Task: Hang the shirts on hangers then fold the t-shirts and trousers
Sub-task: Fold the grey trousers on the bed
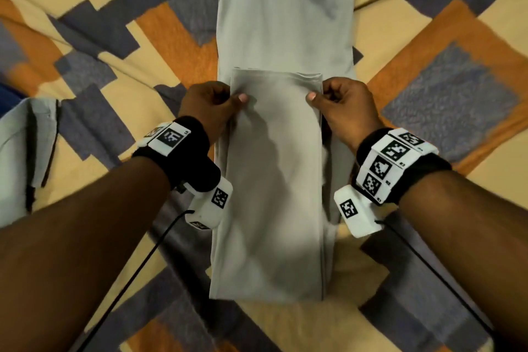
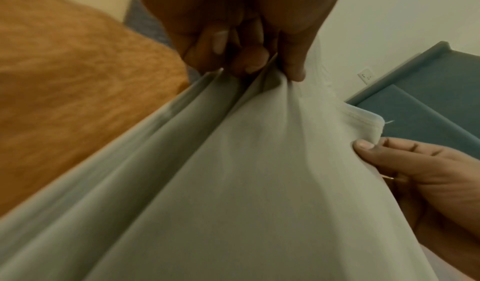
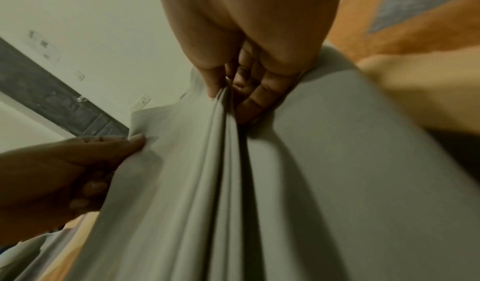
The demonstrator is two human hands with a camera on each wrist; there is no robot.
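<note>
Grey trousers (image 1: 274, 180) in both hands' pinching grip, left hand (image 1: 207, 107), right hand (image 1: 343, 107)

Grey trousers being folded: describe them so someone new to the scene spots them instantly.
On the orange, cream and grey patchwork bedspread, a long pale grey garment runs up the middle. These are the grey trousers, their near end doubled back, pinched by the left hand and right hand. The other pale garment lies untouched at the left edge.

Bare patterned bedspread (image 1: 94, 71) flanks trousers (image 1: 283, 23) both sides; pale garment (image 1: 20, 151) blocks far left.
</note>
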